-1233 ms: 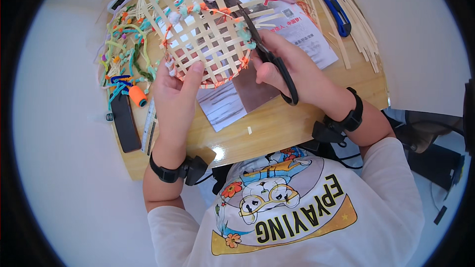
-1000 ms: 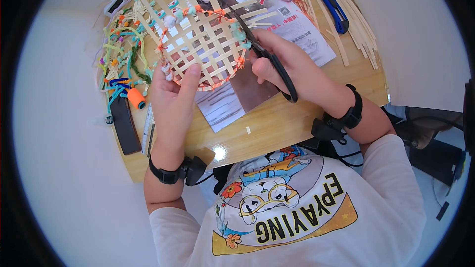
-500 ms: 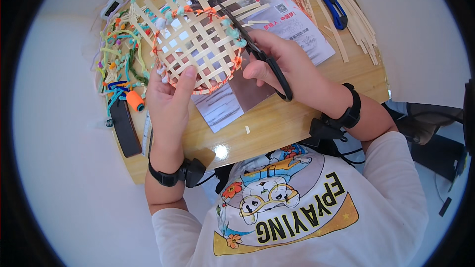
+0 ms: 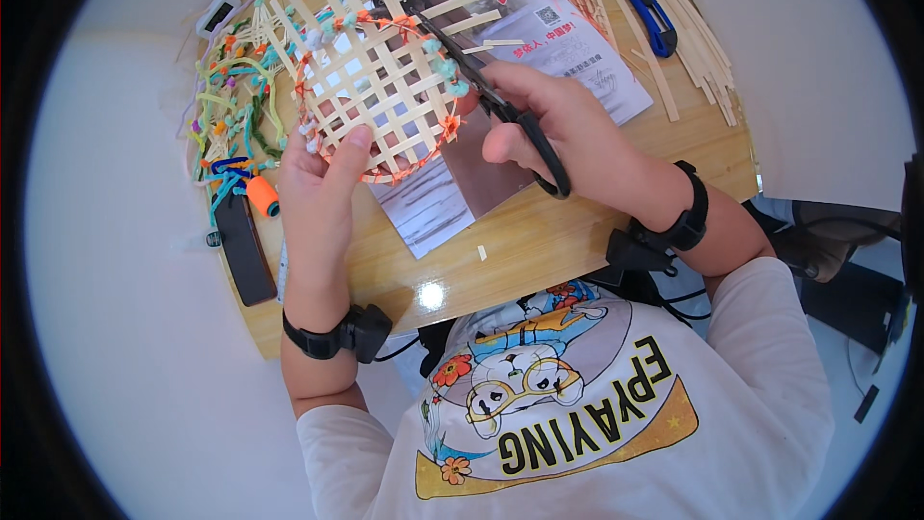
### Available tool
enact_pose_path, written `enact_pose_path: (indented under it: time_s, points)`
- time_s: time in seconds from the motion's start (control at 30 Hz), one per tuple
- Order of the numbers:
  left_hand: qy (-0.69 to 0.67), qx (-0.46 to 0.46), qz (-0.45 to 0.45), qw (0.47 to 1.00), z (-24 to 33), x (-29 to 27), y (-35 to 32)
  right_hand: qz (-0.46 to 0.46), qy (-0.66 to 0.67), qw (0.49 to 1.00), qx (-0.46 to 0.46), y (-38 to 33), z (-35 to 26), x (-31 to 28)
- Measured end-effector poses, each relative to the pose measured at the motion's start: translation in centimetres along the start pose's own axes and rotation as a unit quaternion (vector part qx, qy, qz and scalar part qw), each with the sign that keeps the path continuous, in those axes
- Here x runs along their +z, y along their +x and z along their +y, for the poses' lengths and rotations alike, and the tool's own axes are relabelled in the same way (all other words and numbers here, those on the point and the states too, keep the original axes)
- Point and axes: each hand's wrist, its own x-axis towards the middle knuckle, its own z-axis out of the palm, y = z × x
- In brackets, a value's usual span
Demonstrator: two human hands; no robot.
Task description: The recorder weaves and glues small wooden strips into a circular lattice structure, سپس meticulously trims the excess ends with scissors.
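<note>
Over the wooden table (image 4: pixel 616 231), I am steadying a round woven bamboo mat (image 4: pixel 377 87) at 11 o'clock, my left hand (image 4: pixel 322 188) gripping its near rim. My right hand (image 4: pixel 568 130) is clenching black scissors (image 4: pixel 500 106), blades angled toward 11 o'clock at the mat's far edge; trimming cleanly means cutting just outside the colourful binding.

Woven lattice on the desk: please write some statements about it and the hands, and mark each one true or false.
1. The left hand holds the woven lattice. True.
2. The right hand holds a blue utility knife. False: it holds black scissors; the blue knife lies on the desk.
3. The scissor blades reach the lattice's upper edge. True.
4. The orange spool lies right of the lattice. False: it lies to its lower left.
5. Both wrists are bare. False: each wears a black band.
</note>
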Motion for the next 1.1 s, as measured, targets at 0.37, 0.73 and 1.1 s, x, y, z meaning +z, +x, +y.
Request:
enact_pose_path:
  time_s: [0.37, 0.73, 1.1]
  points:
    - [0.022, 0.009, -0.007, 1.0, 0.0, -0.3, 0.3, -0.014, -0.039, 0.999, -0.017, 0.4, 0.1, -0.4]
    - [0.048, 0.024, -0.007, 0.999, -0.2, -0.4, 0.1, 0.01, -0.042, 0.999, -0.008, 0.1, -0.5, -0.1]
    - [0.0, -0.036, -0.034, 0.999, 0.0, -1.1, 0.6, 0.006, -0.011, 1.0, -0.009, -0.1, -1.2, -0.1]
